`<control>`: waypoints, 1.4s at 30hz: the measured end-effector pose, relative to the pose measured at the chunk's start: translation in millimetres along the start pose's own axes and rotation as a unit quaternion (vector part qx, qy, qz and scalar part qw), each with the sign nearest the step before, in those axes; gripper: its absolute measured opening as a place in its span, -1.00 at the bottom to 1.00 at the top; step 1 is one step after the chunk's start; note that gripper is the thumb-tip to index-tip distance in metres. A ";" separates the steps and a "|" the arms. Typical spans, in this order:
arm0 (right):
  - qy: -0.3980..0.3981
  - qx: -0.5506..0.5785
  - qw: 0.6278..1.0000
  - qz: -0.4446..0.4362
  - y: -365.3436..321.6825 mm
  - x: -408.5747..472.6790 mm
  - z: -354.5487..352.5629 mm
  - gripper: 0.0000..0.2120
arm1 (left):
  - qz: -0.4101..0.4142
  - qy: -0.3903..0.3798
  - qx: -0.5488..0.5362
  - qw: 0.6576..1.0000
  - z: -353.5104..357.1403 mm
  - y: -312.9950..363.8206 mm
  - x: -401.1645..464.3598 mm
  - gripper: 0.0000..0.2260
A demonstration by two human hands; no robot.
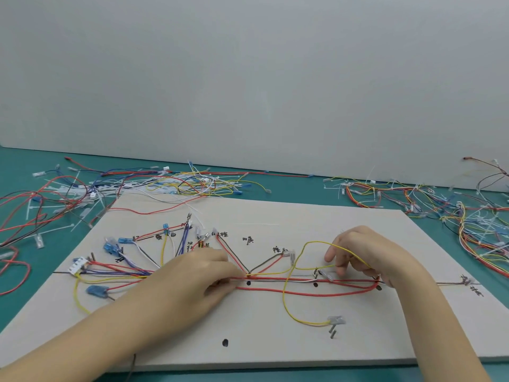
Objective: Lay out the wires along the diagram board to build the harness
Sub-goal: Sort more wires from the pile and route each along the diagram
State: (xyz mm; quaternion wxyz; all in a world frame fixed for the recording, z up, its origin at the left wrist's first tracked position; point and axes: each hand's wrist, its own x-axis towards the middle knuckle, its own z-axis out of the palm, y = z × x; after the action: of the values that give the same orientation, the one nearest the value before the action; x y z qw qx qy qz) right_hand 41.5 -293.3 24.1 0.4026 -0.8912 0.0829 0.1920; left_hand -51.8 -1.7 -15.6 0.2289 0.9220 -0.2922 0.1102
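presently, loose wires (55, 199) lie heaped left of the diagram board (248, 340). left hand (203, 277) pinches the red wire bundle (303, 279) at mid-board. right hand (366, 255), fingers curled, pinches the looped yellow wire (316, 243) just above the bundle's right end.

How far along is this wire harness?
Roughly midway. Done: coloured wires fan out to labelled spots on the board and red wires follow the middle line. In hand: the left hand rests on that bundle; the right hand pinches a yellow wire. Left: its loop lies unrouted, loose wires wait behind.
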 end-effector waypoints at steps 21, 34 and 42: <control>0.100 0.250 0.958 -0.100 -18.1 14.1 21.8 -0.83 | -0.148 -0.001 -0.069 0.987 14.4 1.7 39.3 -0.90; 0.006 0.328 0.945 -0.018 -78.4 58.3 71.6 -0.82 | -0.143 0.036 -0.078 0.986 19.9 4.9 35.6 -0.87; 0.059 0.205 0.975 -0.059 -96.5 67.2 95.0 -0.85 | -0.128 0.049 -0.095 0.986 20.6 4.7 33.8 -0.87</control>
State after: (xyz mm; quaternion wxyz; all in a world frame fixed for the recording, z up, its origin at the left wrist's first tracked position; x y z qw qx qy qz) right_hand 105.9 -157.9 5.6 0.5822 -0.8024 0.0912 0.0941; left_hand -25.9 -31.7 -20.5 0.3413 0.9195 -0.1696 0.0969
